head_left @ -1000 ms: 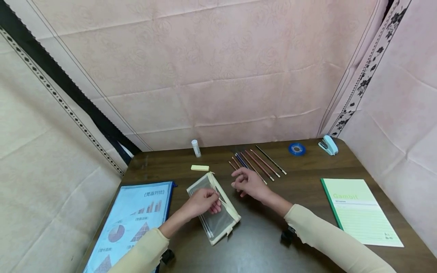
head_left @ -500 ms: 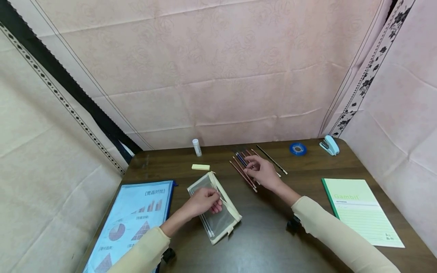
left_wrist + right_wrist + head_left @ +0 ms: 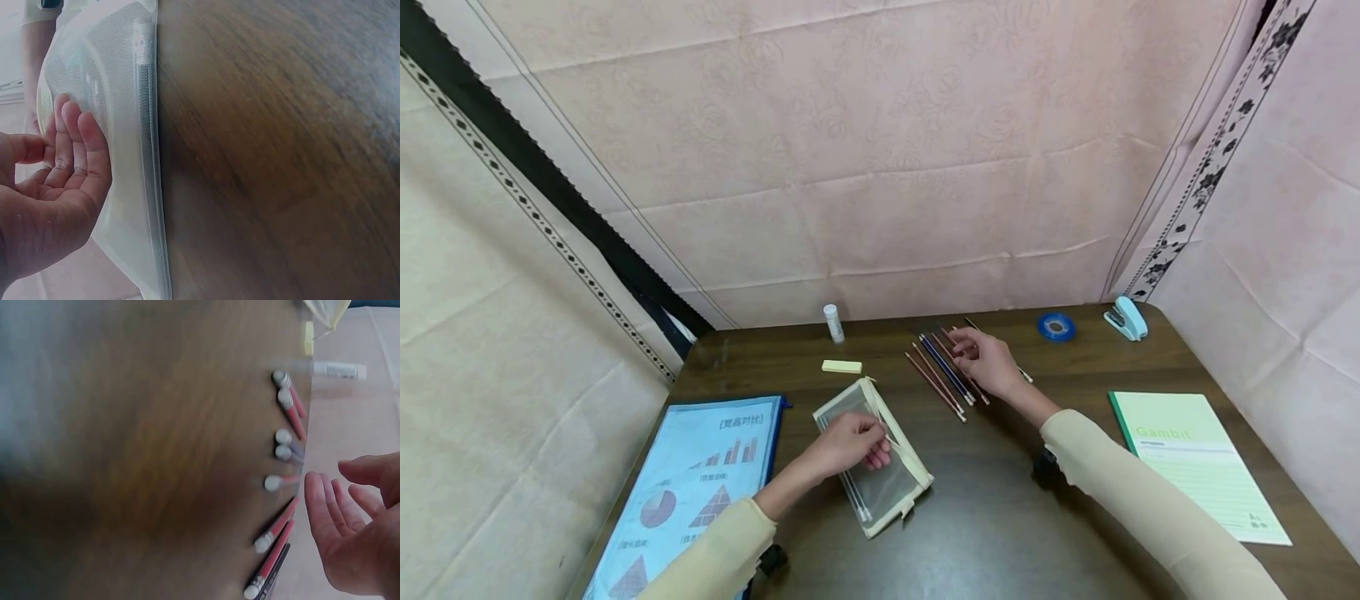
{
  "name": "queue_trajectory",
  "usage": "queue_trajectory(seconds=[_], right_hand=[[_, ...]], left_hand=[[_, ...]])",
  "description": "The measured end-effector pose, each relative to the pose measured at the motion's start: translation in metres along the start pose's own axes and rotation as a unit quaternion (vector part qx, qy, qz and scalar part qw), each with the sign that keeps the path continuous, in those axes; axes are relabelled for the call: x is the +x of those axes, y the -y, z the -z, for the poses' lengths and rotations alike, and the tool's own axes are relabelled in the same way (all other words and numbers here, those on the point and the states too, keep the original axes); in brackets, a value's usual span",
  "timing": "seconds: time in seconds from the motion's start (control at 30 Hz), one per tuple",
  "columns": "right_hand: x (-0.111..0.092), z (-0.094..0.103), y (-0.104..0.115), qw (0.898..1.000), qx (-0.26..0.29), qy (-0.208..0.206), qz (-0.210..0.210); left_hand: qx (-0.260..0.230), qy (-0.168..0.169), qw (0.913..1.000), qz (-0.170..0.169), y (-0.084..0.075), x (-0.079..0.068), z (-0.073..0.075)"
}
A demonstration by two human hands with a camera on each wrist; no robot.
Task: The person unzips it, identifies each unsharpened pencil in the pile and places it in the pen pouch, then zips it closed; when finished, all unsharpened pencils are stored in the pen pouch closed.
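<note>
A cream-edged mesh pencil case (image 3: pixel 867 498) lies slanted on the wooden desk. My left hand (image 3: pixel 848 443) pinches its upper edge between thumb and index finger, while the other fingers curl loosely over the mesh (image 3: pixel 131 206) in the left wrist view. Several pencils (image 3: pixel 936 387) are spread side by side beyond the case, mostly reddish and dark blue ones. Over the right part of this row is my right hand (image 3: pixel 988 362), hiding some of them. Thumb and fingers of the right hand (image 3: pixel 359 531) stand apart in the right wrist view, holding nothing, near the pencils' far ends.
A yellow block (image 3: pixel 842 367) and a white glue stick (image 3: pixel 833 324) are behind the case. Blue tape (image 3: pixel 1056 327) and a light-blue stapler (image 3: pixel 1126 319) sit at the back right. A blue folder (image 3: pixel 700 475) lies left, a green notebook (image 3: pixel 1198 467) right. Cloth walls enclose the desk.
My right hand has moved right and away from me across the row, uncovering the pencils on the left. My left hand keeps its pinch on the pencil case.
</note>
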State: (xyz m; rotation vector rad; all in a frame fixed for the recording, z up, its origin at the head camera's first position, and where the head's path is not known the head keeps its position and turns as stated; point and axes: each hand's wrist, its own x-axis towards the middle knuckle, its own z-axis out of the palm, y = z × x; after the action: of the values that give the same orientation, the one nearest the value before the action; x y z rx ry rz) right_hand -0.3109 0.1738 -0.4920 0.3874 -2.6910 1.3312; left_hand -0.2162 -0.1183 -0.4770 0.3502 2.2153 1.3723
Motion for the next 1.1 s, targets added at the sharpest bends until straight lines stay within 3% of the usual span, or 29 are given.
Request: queue_trajectory(seconds=[0.3, 0.8, 1.1], right_hand=[[0.015, 0.003, -0.005, 0.996, -0.079, 0.033, 0.015], [0.014, -0.004, -0.012, 0.990, -0.129, 0.062, 0.005], [0.017, -0.005, -0.009, 0.980, -0.179, 0.088, -0.003]], left_hand=[[0.009, 0.000, 1.0000, -0.002, -0.002, 0.001, 0.002], [0.002, 0.006, 0.9999, 0.009, -0.003, -0.001, -0.002], [0.002, 0.008, 1.0000, 0.005, -0.001, -0.002, -0.004]])
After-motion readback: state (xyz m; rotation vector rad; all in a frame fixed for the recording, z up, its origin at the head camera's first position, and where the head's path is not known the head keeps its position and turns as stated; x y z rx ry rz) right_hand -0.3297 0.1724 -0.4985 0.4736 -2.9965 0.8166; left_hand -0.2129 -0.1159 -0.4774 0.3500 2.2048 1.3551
